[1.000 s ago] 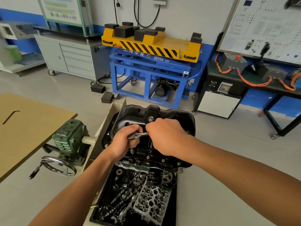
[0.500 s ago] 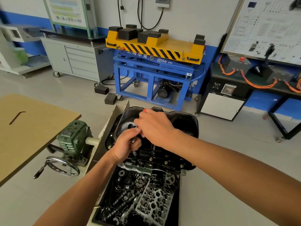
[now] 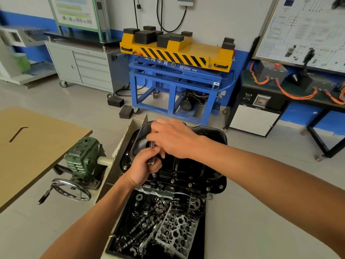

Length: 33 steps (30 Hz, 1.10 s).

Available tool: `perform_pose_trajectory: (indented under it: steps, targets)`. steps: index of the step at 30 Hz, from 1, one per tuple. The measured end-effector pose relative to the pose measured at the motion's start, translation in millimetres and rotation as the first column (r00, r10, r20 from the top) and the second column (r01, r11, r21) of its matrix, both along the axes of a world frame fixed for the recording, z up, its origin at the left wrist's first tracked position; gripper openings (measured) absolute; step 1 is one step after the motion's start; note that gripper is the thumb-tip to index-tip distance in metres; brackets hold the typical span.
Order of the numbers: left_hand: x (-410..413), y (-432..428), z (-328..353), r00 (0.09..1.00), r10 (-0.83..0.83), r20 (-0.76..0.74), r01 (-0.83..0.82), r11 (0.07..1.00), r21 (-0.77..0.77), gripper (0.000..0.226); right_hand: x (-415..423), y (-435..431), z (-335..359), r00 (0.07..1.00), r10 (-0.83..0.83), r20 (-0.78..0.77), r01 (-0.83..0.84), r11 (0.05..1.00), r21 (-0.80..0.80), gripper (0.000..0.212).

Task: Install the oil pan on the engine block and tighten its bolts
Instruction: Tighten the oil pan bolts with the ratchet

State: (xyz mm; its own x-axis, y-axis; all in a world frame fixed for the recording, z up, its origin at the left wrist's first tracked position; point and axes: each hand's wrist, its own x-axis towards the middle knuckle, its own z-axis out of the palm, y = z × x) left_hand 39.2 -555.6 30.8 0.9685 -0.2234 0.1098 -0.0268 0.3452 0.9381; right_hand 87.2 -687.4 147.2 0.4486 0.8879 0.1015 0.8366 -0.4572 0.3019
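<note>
Round she goes: the wrench handle, out at 3 o'clock a second ago, now points to 12 o'clock. The right hand (image 3: pixel 173 141) has swept with it across the far-left part of the oil pan (image 3: pixel 211 165). Its fingers are curled round the wrench (image 3: pixel 152 145) handle, clamped tight. The left hand (image 3: pixel 144 168) sits at 6 o'clock of it, fingers wrapped over the wrench head, steadying the socket on a bolt at the pan's 8 o'clock corner. The pan itself is seated at centre on the engine block (image 3: pixel 157 191), which shows only as a pale edge at the near side. A row of bolts (image 3: pixel 190 184) already stands along the near rim. This looks like the tightening step, mid-stroke. Next, I'd say, another swing, keeping the socket square, then on to a neighbouring bolt.
</note>
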Motion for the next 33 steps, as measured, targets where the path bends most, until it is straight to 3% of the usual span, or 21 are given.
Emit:
perform_pose_trajectory:
  steps: [8, 14, 18, 24, 29, 33]
  targets:
    - [3, -4, -2, 1.0, 0.015, 0.004, -0.015, 0.999, -0.049, 0.035, 1, -13, -2, 0.997, 0.016, 0.07, -0.017, 1.0, 0.014, 0.018]
    - [5, -6, -5, 0.999, 0.019, 0.048, -0.017, 0.999, -0.04, 0.034, -1, -25, -6, 0.998, -0.015, 0.057, 0.011, 0.998, 0.065, 0.031]
    - [5, -7, -8, 0.996, 0.006, 0.084, -0.005, 1.0, -0.01, 0.054, 0, -33, -10, 1.0, -0.007, 0.011, 0.007, 0.998, 0.068, 0.04]
    - [5, -6, -4, 0.994, -0.02, 0.108, 0.017, 1.0, 0.026, 0.04, 0, -41, -13, 0.999, 0.002, 0.037, -0.007, 0.992, 0.128, 0.066]
    - [2, -9, 1, 0.995, 0.042, 0.09, -0.048, 0.997, 0.065, 0.039, 2, -34, -15, 0.996, 0.036, 0.087, -0.054, 0.975, 0.216, 0.064]
    - [-4, -11, 11, 0.989, 0.132, 0.063, -0.138, 0.985, 0.106, 0.041, 6, -26, -9, 0.999, 0.047, -0.001, -0.045, 0.981, 0.189, 0.066]
